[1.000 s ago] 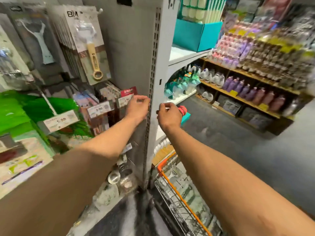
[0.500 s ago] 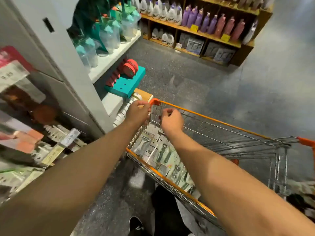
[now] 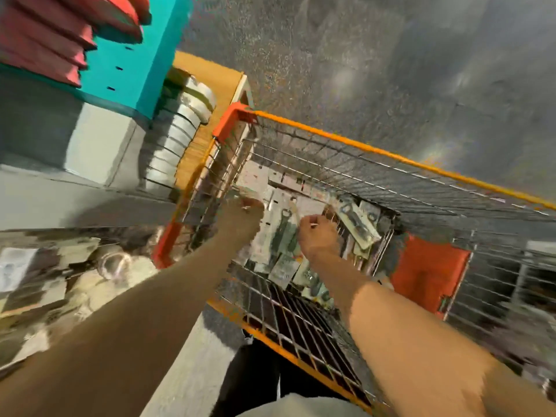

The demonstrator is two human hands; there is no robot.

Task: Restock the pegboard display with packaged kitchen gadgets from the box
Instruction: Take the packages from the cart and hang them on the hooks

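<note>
A stocker's gaze swings from the store fixture down into an orange-rimmed wire shopping cart (image 3: 346,139). Both arms, which a second ago reached up at the white shelving upright, now plunge inside the cart's basket.

The left hand (image 3: 242,219) hovers just inside the cart's near-left corner. The right hand (image 3: 319,239) sits nearer the cart's middle, directly over the stock. Both hands show curled fingers. Motion blur hides whether either one has closed on a card or is only poised above it.

The packaged kitchen gadgets (image 3: 278,236) lie in a loose heap on the cart's floor, between and beneath the two hands. One carded tool (image 3: 356,221) leans against the cart's right-hand wire wall. A red seat flap (image 3: 427,275) hangs at the cart's handle end.

Outside the cart's left side stand stacked white bowls (image 3: 183,127) on a low shelf. A teal display box (image 3: 141,55) of red items sits beyond the cart's far-left corner. Blurred merchandise (image 3: 60,266) shows to the cart's left; the pegs themselves cannot be made out.

The shift reads as the turn between rounds: hanging is finished for now and the next pick-up is beginning. Judging by the heap, plenty of stock remains to be hung. The flat cards overlap, so lifting one cleanly likely calls for pinching a top edge.
</note>
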